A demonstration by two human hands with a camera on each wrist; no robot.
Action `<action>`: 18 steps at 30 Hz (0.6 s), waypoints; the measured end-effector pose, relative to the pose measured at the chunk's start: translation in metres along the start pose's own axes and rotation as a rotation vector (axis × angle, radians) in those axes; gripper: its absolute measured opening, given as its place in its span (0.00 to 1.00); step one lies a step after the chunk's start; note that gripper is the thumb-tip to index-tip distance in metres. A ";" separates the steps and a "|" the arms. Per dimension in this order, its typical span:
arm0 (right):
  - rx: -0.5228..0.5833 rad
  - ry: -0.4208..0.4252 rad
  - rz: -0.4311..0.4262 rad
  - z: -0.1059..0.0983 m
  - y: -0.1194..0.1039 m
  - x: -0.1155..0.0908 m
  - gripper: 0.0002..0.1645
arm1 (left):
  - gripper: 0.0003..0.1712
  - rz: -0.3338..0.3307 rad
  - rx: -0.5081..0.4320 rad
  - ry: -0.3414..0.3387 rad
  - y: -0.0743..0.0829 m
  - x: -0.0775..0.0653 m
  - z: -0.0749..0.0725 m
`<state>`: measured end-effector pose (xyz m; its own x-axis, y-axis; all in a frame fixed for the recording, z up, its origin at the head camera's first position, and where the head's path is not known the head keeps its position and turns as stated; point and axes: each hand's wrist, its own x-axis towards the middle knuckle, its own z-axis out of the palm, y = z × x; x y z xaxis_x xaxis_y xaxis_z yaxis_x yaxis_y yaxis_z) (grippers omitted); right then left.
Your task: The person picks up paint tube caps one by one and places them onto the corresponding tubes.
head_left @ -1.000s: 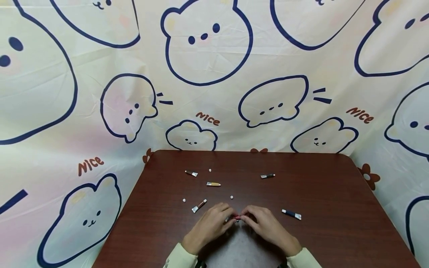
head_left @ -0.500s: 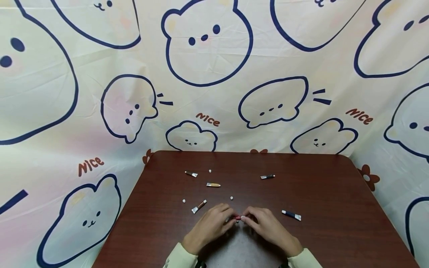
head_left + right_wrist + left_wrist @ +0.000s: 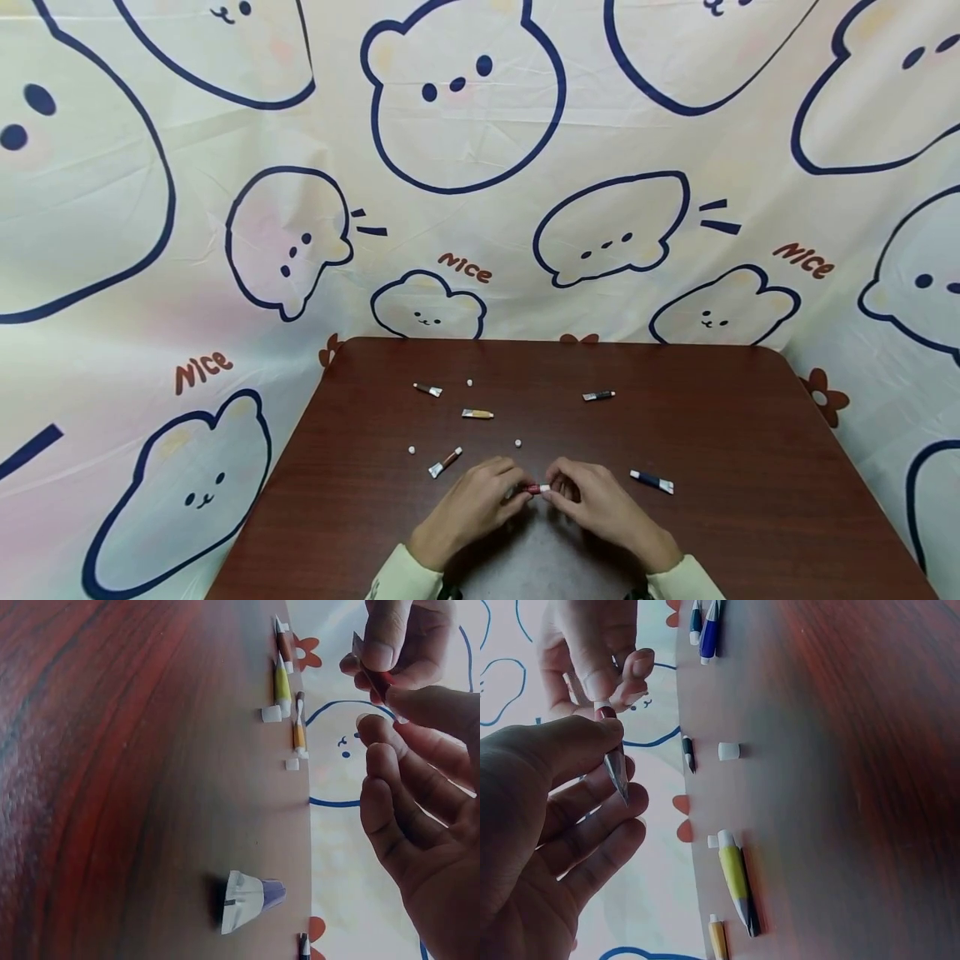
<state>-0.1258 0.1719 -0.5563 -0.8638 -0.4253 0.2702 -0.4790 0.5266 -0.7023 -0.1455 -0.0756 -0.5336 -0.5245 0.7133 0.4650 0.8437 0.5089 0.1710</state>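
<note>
My left hand (image 3: 480,497) pinches a small red paint tube (image 3: 533,489) between thumb and fingers above the table, and its silvery flat end (image 3: 616,774) points down past the thumb in the left wrist view. At the tube's other end, the thumb and index finger of my right hand (image 3: 602,500) pinch the white cap (image 3: 545,489). The remaining fingers of the right hand are loosely bent in the right wrist view. Fingertips partly cover both tube and cap.
On the brown table (image 3: 720,433) lie a dark brown tube (image 3: 427,390), a yellow tube (image 3: 477,414), a brown tube (image 3: 446,462), a black tube (image 3: 599,397) and a navy tube (image 3: 652,482). Loose white caps (image 3: 518,443) are scattered among them. A patterned cloth (image 3: 465,225) hangs behind.
My right hand has shifted slightly rightward, and more of the white cap shows between the hands. The left hand has stayed nearly still with the red tube.
</note>
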 end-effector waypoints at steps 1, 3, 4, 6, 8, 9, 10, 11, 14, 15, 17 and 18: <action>0.000 -0.004 -0.001 0.000 0.000 0.000 0.05 | 0.07 0.001 0.000 0.003 0.000 0.000 0.000; 0.004 -0.019 0.006 -0.001 0.001 0.000 0.03 | 0.07 0.005 -0.001 0.005 0.000 0.000 0.000; 0.009 -0.028 0.014 -0.001 0.001 0.000 0.03 | 0.07 0.007 0.000 0.006 0.000 0.000 0.000; 0.012 -0.044 0.031 -0.001 0.001 0.000 0.07 | 0.06 0.008 0.004 0.003 0.000 0.000 0.000; 0.012 -0.063 0.053 -0.001 0.001 0.000 0.12 | 0.06 0.007 0.005 -0.003 0.000 0.000 0.000; 0.014 -0.071 0.064 -0.001 0.001 0.000 0.14 | 0.06 0.005 0.004 -0.008 0.000 0.000 0.000; 0.012 -0.076 0.071 -0.001 0.001 0.000 0.14 | 0.06 0.004 0.002 -0.014 0.000 0.000 0.000; 0.011 -0.080 0.074 -0.001 0.001 0.000 0.15 | 0.06 0.002 0.001 -0.020 0.000 0.000 0.000; 0.012 -0.087 0.071 -0.001 0.001 -0.001 0.11 | 0.06 -0.005 -0.010 -0.033 0.001 0.000 -0.002; 0.008 -0.085 0.063 -0.001 0.001 -0.001 0.10 | 0.06 -0.007 -0.012 -0.036 0.001 0.000 -0.002; 0.003 -0.082 0.048 -0.001 0.002 -0.001 0.10 | 0.06 -0.008 -0.013 -0.036 0.001 0.000 -0.002; 0.002 -0.081 0.044 0.000 0.002 -0.002 0.09 | 0.06 -0.007 -0.013 -0.035 0.001 0.000 -0.002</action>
<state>-0.1255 0.1739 -0.5579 -0.8685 -0.4599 0.1852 -0.4406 0.5447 -0.7136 -0.1442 -0.0761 -0.5318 -0.5342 0.7259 0.4332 0.8411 0.5079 0.1859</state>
